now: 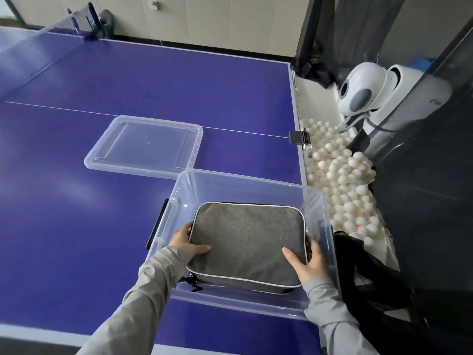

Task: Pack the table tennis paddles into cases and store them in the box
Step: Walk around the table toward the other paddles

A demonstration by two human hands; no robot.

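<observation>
**Case position inside the storage box**

The grey fabric paddle case with white piping (247, 243) lies flat inside the clear plastic storage box (317, 201), which stands at the near right corner of the blue table tennis worktop (76, 201). The left hand (185, 242) grips the case's left edge, thumb on top. The right hand (307, 262) grips the right edge, thumb on the top face. The case sits between both hands.

The fingers of both hands are hidden under the case. The case contents cannot be seen. The clear plastic lid (146, 147) lies on the worktop beyond the box. White balls (343, 180) fill a tray beside the worktop.
</observation>
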